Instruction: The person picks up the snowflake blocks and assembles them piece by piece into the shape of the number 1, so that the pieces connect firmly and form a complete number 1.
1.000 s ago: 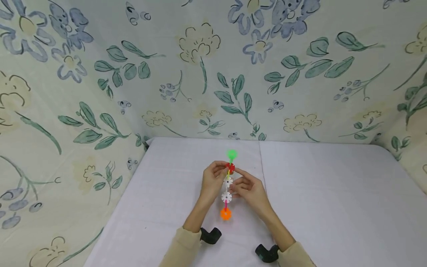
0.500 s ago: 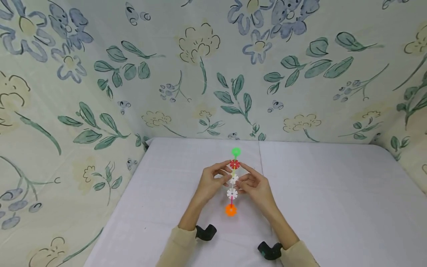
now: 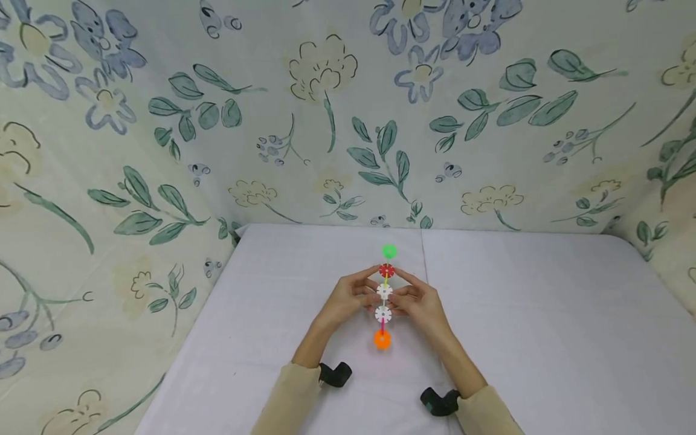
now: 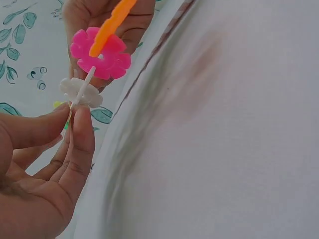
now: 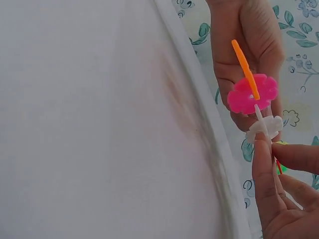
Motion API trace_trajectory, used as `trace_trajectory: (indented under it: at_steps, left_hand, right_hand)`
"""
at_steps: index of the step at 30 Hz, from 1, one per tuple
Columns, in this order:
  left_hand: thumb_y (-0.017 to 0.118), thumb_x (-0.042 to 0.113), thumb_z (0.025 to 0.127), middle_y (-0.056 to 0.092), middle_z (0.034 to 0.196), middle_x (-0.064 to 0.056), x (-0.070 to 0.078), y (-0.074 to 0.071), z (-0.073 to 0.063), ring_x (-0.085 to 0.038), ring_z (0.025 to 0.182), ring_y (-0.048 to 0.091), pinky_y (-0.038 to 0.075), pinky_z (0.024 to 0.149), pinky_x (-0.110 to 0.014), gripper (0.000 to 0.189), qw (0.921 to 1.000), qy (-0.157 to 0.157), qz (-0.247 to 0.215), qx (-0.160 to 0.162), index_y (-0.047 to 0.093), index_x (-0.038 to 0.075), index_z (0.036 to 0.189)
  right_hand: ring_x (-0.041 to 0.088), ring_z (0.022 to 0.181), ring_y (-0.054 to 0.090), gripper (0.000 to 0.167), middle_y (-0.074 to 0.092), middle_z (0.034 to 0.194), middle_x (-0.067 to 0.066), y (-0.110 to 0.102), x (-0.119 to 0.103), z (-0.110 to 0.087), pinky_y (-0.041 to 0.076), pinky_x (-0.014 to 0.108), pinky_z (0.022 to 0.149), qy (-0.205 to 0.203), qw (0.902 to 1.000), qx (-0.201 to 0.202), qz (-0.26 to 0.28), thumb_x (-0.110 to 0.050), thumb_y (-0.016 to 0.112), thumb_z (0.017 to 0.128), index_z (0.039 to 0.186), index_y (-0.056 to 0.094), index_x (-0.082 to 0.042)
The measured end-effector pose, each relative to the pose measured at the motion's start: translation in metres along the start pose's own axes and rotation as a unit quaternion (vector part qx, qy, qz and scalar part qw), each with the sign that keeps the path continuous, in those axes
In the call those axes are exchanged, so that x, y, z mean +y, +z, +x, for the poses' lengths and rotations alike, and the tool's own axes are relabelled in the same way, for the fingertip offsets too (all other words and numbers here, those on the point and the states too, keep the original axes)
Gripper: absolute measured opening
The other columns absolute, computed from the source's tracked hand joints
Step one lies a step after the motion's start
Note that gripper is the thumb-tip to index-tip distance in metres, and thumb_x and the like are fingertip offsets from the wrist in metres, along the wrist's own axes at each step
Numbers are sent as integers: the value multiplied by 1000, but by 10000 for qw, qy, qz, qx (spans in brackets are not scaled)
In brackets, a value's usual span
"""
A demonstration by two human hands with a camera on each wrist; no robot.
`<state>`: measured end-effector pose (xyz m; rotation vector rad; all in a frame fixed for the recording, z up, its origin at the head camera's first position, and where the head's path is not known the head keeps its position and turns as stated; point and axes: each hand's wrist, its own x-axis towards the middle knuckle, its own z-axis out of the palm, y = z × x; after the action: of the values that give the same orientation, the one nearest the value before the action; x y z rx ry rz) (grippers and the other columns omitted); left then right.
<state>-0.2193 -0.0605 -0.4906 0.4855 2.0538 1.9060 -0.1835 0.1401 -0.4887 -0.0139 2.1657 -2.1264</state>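
Note:
A chain of interlocking plastic snowflake discs runs upright between the two hands in the head view. From the top it shows a green disc (image 3: 389,251), a red disc (image 3: 386,270), two white discs, and an orange disc (image 3: 382,340). A yellow disc (image 3: 386,281) and a pink disc (image 4: 112,55) sit edge-on between them. My left hand (image 3: 345,300) pinches the chain's left side at the upper white disc (image 3: 384,291), its index fingertip at the red disc. Mirroring it, my right hand (image 3: 421,305) pinches the right side, with a fingertip also at the red disc.
A white cloth covers the table (image 3: 544,320), its far edge meeting a floral fabric backdrop (image 3: 326,121). Black wrist devices show at the left wrist (image 3: 336,374) and the right wrist (image 3: 439,402). Both arms wear beige sleeves (image 3: 288,396).
The chain has shifted slightly right and straightened, its discs now facing the head camera more squarely. The right hand's index fingertip stays by the red disc, and the left hand has turned a little.

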Motion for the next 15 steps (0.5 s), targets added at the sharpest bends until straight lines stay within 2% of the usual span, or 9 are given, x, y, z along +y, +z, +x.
trace_trajectory:
  at_steps: [4, 8, 15]
  left_hand:
    - [66, -8, 91, 69, 110, -25, -9, -1, 5, -11, 80, 69, 62, 70, -30, 67, 9997, -221, -107, -21, 48, 7, 154]
    - [69, -9, 90, 70, 104, -22, -16, -2, 8, -12, 77, 69, 63, 71, -30, 70, 9989, -429, -158, -95, 45, 4, 155]
    - [71, -7, 90, 69, 101, -16, -18, -4, 9, -13, 69, 65, 59, 65, -24, 74, 9972, -677, 205, -229, 41, 4, 157]
  right_hand:
    - [10, 76, 73, 61, 70, 93, 10, -1, 7, 8, 63, 26, 72, 190, 9997, -120, -64, 2, 67, 96, 153, 48, -5]
    - [10, 74, 71, 61, 70, 92, 11, 0, 11, 14, 62, 24, 68, 276, 9991, -237, -200, 5, 63, 96, 154, 45, 0]
    - [11, 75, 71, 61, 70, 96, 19, 3, 18, 19, 62, 25, 68, 276, 9989, -242, -286, 6, 64, 95, 153, 45, 2]
